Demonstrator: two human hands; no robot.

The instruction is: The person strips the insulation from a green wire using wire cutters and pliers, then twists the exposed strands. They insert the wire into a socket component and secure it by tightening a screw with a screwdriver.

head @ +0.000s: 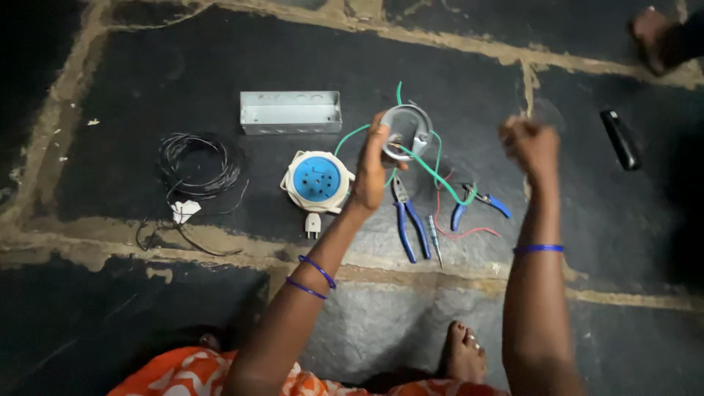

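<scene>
Nearest the lens, below both grips: orange patterned cloth (191, 374) and a bare foot (463, 353) on the dark stone floor (110, 315). Farther up, two forearms with blue bangles (317, 270), raised over the floor. Left hand (372, 170) closed around the edge of a round grey fitting (407, 130), thumb and fingers clamped on its rim, open face turned toward the camera. Green wire (433, 174) out of the fitting, looped down and to the right of that grip, one short end stuck up above it. Right hand (533, 145) balled into a tight fist, level with the fitting and well apart from it to the right; whether anything thin is pinched inside, cannot tell. Under and between the two grips, flat on the floor: blue-handled pliers (408, 224), a small screwdriver (435, 242) just beside them, a second blue-handled cutter (477, 202) touched by the green wire, and a thin red wire (462, 233). Just left of the holding hand, a white round socket box with a blue face (317, 180) and its plug (313, 224). Farther left, a coil of black wire (198, 165). Beyond the socket box, an open grey metal box (291, 111). Far right of the fist, a black oblong object (620, 138); past it, at the top corner, another person's foot (656, 37).
</scene>
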